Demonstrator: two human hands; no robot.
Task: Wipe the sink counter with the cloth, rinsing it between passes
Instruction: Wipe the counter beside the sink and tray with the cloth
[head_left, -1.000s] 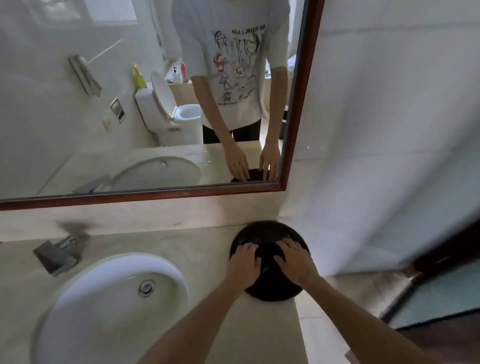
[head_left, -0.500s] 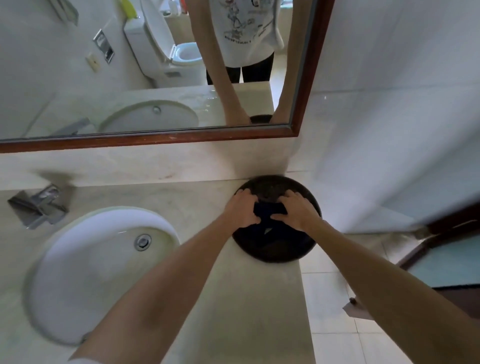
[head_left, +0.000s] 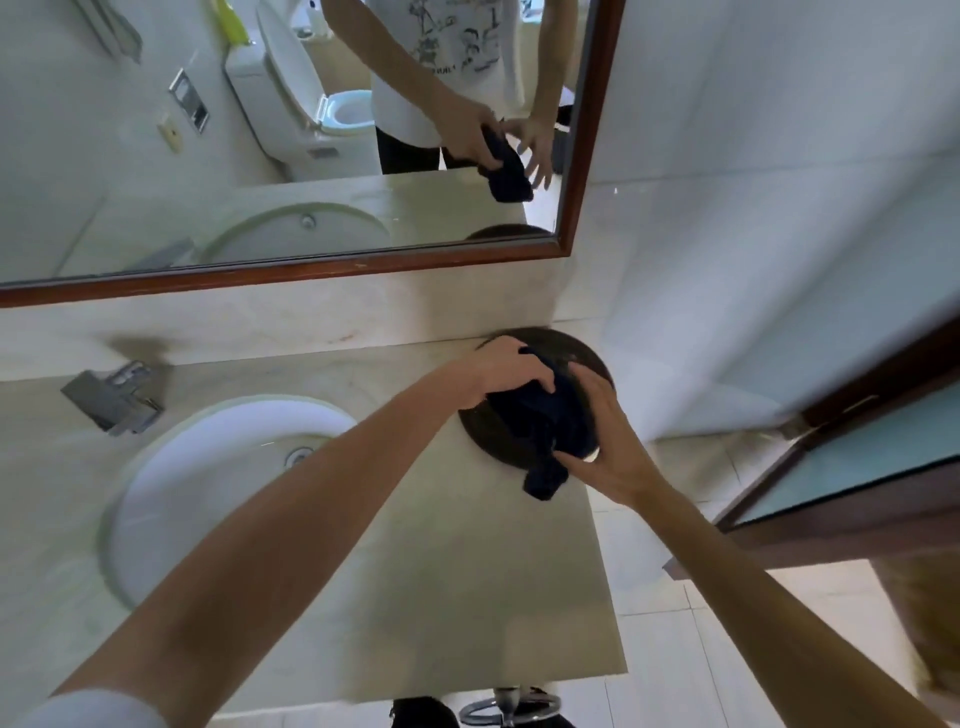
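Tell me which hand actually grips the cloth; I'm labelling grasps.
The left hand: its fingers curl round the top of the dark cloth above the black basin. The right hand only touches the cloth's side with straight fingers.

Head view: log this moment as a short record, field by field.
setting: bathroom counter with sink, faucet, mirror
cloth: dark cloth, bunched, lifted above the dark round basin
left hand: left hand grips the cloth's top
right hand: right hand, fingers straight, supports the cloth's hanging end
wiping: not yet begun
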